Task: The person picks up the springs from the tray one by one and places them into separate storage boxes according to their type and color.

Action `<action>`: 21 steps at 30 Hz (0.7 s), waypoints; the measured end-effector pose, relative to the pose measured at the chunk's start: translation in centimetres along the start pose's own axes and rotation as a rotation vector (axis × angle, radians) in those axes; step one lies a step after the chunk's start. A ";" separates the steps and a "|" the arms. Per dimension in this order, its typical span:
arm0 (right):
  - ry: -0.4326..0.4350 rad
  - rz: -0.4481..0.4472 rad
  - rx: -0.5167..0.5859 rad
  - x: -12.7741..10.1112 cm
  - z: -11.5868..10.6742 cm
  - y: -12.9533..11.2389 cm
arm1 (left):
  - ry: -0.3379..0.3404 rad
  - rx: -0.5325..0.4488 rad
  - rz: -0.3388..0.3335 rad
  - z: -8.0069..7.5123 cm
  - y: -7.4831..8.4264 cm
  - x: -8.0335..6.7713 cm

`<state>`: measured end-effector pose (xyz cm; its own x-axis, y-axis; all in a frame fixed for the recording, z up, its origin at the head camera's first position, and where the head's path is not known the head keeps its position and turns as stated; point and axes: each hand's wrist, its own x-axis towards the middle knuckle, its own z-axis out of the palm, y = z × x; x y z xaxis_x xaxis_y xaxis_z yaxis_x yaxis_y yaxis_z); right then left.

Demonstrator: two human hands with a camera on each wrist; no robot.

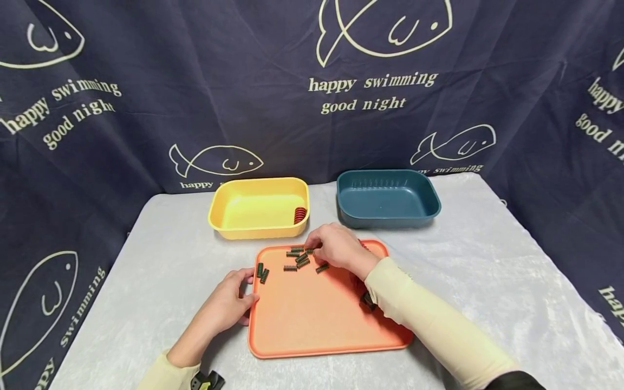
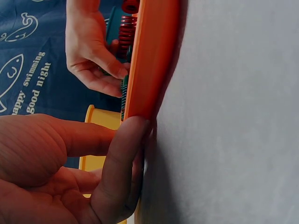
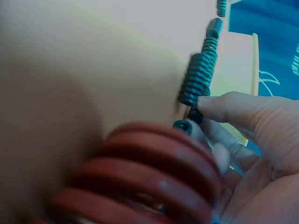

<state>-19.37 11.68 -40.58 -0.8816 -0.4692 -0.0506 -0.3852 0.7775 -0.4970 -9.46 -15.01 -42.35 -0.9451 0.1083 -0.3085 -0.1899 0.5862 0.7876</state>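
Note:
An orange tray [image 1: 331,319] lies on the table. My left hand [image 1: 229,300] grips its left rim, thumb and fingers against the edge. Over the tray's far side, my right hand [image 1: 336,246] pinches a small dark green spring [image 3: 195,115] between thumb and fingertips. More green springs [image 1: 290,268] lie loosely grouped beside those fingers, and two more green springs [image 1: 264,275] are near the left rim. Red springs [image 2: 127,31] stand out on the tray past the right hand; in the right wrist view a large red spring [image 3: 145,172] fills the foreground. My right forearm hides part of the tray.
Behind the tray at left stands a yellow bin [image 1: 258,233] with red springs [image 1: 299,215] in its right corner. A dark teal bin [image 1: 390,221] stands to its right. White cloth [image 1: 487,271] covers the table, and a navy fish-print curtain [image 1: 292,130] hangs close behind.

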 end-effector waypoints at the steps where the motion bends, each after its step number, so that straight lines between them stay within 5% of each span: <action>1: 0.002 0.002 0.041 0.0 -0.1 0.1 | -0.001 -0.002 0.000 0.0 0.0 0.0; 6: 0.016 -0.009 0.265 -0.3 -1.1 0.6 | 0.000 -0.004 0.004 0.1 -0.1 0.0; 21: -0.008 0.053 0.714 -0.5 -3.8 2.0 | 0.005 0.003 -0.003 0.1 -0.1 0.0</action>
<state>-20.75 15.03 -38.26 -0.8913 -0.4433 -0.0950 -0.0672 0.3364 -0.9393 -9.42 -14.94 -42.47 -0.9458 0.1024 -0.3081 -0.1920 0.5886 0.7853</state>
